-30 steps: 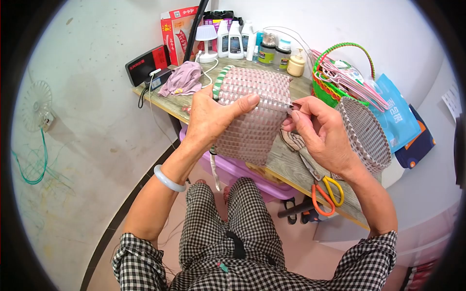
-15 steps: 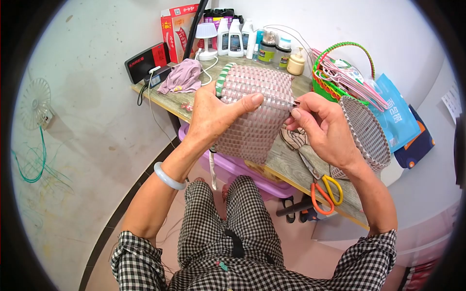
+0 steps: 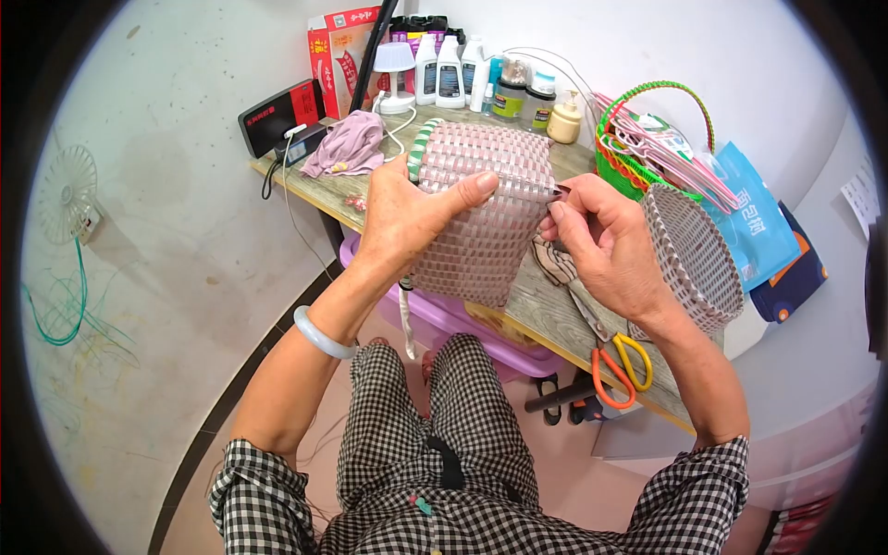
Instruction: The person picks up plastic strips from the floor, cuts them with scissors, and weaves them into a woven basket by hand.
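Note:
A woven pink and silver basket (image 3: 486,240) with a green and white striped rim at its left is tilted above the table edge. My left hand (image 3: 407,208) grips the basket's left side, with the thumb lying across its woven face and the other fingers hidden. At the basket's right edge, my right hand (image 3: 601,231) is closed, thumb and fingertips pinching a small dark piece that sticks out of the weave; what it is stays too small to tell. Scissors (image 3: 620,365) with orange and yellow handles lie below my right hand.
On the wooden table (image 3: 555,305) stand white bottles (image 3: 449,74), a small lamp (image 3: 395,69) and a pink cloth (image 3: 347,143). At right are a green basket (image 3: 624,171) with pink hangers, another woven basket (image 3: 694,254) and a blue bag (image 3: 754,217). A purple bin (image 3: 444,324) sits underneath.
My right hand has shifted slightly left and up along the basket's right edge. The basket has moved a little left, with my left hand still on it.

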Motion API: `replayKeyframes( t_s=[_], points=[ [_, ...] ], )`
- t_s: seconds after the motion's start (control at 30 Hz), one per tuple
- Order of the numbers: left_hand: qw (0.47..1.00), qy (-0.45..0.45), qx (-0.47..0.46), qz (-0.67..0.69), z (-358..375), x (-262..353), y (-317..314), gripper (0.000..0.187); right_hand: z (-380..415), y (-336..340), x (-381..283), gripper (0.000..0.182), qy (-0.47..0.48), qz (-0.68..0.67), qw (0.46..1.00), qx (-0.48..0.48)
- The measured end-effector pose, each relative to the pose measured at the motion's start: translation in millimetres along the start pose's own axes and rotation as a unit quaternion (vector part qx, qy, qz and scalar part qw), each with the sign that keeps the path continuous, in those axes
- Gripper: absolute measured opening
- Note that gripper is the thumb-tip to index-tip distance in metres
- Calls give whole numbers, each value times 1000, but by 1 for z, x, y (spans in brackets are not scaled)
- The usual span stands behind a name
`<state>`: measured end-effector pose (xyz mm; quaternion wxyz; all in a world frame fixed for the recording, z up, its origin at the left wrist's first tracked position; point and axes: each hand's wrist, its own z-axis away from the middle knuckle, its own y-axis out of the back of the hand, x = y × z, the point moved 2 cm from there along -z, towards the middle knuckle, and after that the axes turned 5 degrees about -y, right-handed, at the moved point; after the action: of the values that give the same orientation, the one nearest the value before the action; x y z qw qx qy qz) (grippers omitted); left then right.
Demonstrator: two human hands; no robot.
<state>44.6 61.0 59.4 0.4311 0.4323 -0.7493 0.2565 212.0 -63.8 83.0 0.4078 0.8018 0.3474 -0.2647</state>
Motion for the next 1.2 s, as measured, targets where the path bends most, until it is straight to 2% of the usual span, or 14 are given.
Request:
replayKeyframes(
  t_s=[0.37, 0.47, 0.57, 0.67, 0.77, 0.87, 0.97, 1.1, 1.2],
  points=[
    [1000, 7, -15, 2, 0, 7, 1, 41, -3, 1, 4, 10, 42, 1, 999, -2],
    [1000, 12, -20, -10, -1, 7, 2, 42, -7, 4, 13, 9, 102, 39, 994, 10],
    [1000, 4, -22, -13, -2, 6, 2, 42, -6, 3, 13, 10, 106, 39, 993, 17],
    [1000, -2, -22, -4, -1, 8, 0, 41, -3, -3, 9, 12, 30, -77, 996, 43],
    [1000, -22, -13, -13, 2, 8, -3, 40, 2, -6, 2, 14, -26, -105, 992, 58],
    [999, -30, -3, -18, 3, 4, -5, 39, 2, -7, 1, 14, -41, -89, 993, 72],
    [1000, -18, -10, 0, 3, 5, -4, 39, 1, -4, 2, 14, -18, -76, 996, 46],
    [1000, 8, -11, -12, 2, 3, -2, 39, 2, -2, 5, 14, -8, -98, 995, 35],
    [1000, -5, -10, 5, 2, 2, -4, 39, 5, -3, 5, 15, -19, -112, 992, 47]
  ],
)
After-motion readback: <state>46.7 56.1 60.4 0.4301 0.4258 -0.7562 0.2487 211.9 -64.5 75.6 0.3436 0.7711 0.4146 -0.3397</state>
